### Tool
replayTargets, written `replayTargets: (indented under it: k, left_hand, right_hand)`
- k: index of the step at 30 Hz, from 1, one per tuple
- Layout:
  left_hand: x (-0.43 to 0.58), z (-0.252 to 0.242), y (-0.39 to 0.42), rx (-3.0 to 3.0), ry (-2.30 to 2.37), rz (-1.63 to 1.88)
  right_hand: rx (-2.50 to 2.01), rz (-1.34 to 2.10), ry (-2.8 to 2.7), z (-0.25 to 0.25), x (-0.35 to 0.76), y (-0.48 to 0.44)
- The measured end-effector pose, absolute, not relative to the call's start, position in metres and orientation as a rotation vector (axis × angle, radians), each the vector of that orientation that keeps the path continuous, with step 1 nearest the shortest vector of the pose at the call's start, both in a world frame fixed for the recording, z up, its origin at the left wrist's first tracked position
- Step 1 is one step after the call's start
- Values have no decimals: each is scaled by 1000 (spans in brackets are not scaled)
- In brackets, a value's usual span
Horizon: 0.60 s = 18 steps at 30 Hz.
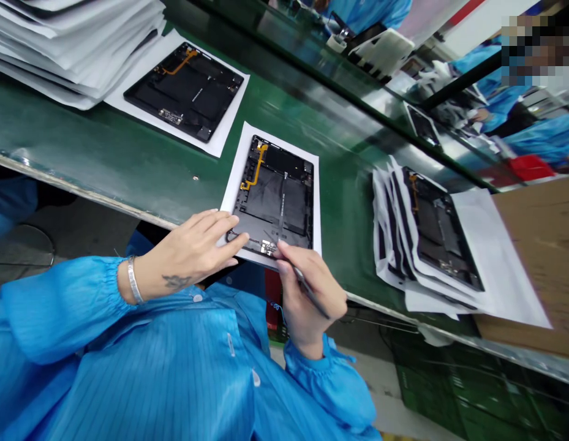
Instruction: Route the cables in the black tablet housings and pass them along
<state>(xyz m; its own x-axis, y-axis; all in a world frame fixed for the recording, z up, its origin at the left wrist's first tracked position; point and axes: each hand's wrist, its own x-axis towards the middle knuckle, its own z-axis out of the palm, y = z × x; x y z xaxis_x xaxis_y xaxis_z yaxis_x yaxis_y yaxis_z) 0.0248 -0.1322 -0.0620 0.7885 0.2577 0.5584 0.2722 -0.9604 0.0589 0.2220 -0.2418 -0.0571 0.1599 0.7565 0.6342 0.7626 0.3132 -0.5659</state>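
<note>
On the green surface (pixel 128 165), a black tablet housing (pixel 277 199) lies on a white sheet (pixel 232 196). The left hand (pixel 187 251), spread, steadies it while the right hand (pixel 305 300) pinches a slim tool (pixel 317 303) near its small label (pixel 267 247).

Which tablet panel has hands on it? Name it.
The middle panel: the left hand and right hand with a tool touch it. The upper-left panel and the one on the right-hand stack are untouched.
</note>
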Motion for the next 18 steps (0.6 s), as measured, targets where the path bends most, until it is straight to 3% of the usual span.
replayTargets:
  k: [6,18]
  left_hand:
    - [31,-64,-140,-2939,-531,-802]
    - [31,-70,-140,-2878,-552,-877]
  right_hand:
    - [-1414,427,-1493,-39,214,-203]
    - [-1427,466,-1533,-43,213,-202]
